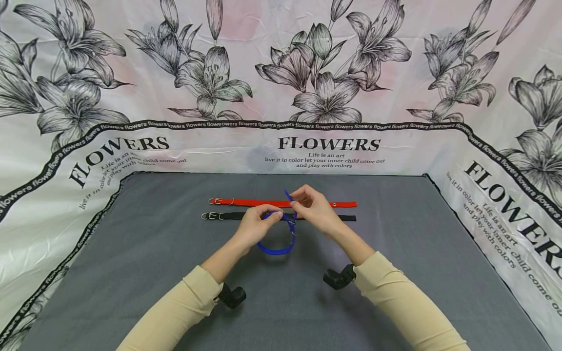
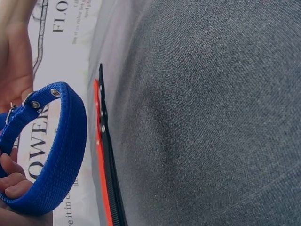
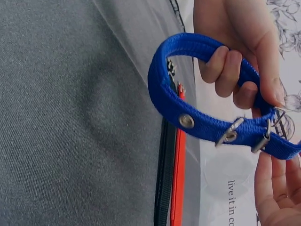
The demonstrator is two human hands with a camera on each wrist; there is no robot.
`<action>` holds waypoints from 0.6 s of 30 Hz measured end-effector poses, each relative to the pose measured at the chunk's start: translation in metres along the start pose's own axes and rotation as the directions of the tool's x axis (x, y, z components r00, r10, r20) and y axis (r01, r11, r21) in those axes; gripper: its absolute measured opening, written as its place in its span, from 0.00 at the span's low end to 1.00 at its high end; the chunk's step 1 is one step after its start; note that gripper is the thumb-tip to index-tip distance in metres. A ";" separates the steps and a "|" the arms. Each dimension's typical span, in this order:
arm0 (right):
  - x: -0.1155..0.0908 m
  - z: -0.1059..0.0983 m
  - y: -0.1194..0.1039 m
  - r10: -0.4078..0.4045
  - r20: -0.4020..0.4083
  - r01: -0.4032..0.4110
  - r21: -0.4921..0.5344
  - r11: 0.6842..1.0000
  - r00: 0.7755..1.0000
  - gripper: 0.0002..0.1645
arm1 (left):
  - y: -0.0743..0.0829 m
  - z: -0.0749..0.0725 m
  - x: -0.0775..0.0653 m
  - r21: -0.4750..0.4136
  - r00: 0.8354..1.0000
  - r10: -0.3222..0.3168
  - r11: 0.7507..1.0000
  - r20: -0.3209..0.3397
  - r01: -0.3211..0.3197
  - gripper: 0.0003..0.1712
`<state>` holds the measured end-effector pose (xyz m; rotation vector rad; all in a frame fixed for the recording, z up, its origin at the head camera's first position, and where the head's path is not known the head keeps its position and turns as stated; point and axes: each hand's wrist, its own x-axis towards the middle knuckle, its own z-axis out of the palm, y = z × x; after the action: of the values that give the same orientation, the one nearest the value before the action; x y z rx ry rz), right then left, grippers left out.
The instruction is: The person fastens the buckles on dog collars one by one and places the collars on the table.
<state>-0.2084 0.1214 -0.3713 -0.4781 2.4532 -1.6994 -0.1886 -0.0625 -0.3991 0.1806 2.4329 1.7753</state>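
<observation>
A blue collar (image 1: pixel 276 252), closed into a loop, is held up above the grey cloth. My left hand (image 1: pixel 256 225) grips the loop beside its metal buckle, thumb on the outside; in the right wrist view several left fingers (image 3: pixel 230 70) curl inside the band. Through the buckle (image 3: pixel 230 131) runs the strap, and a metal eyelet (image 3: pixel 186 121) shows farther along the band. My right hand (image 1: pixel 313 208) pinches the strap's free end, whose tip points up past the fingers. In the left wrist view, the right palm (image 2: pixel 18 61) appears behind the collar.
Behind the hands a red collar (image 1: pixel 254 202) and a black collar (image 1: pixel 230 216) lie straight and parallel on the grey cloth (image 1: pixel 153 243), their buckles at the left. A white flower-printed sheet (image 1: pixel 237 146) rises along the back and sides.
</observation>
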 end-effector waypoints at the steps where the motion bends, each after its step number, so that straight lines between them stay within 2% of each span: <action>1: 0.000 -0.001 0.000 0.003 0.007 -0.003 0.000 1.000 1.000 0.11 | 0.000 0.000 0.000 0.002 1.000 0.005 1.000 -0.001 -0.005 0.10; 11: -0.004 -0.007 0.001 0.034 0.075 -0.029 -0.065 0.997 0.997 0.10 | -0.002 -0.005 -0.001 0.018 0.999 0.050 0.999 -0.001 -0.050 0.14; 18: -0.006 -0.008 0.003 0.052 0.102 -0.033 -0.175 0.984 0.993 0.07 | -0.002 -0.007 -0.002 0.032 0.999 0.052 0.998 0.005 -0.052 0.11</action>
<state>-0.2054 0.1316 -0.3722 -0.5166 2.5260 -1.4127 -0.1877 -0.0698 -0.3987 0.2525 2.4768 1.7559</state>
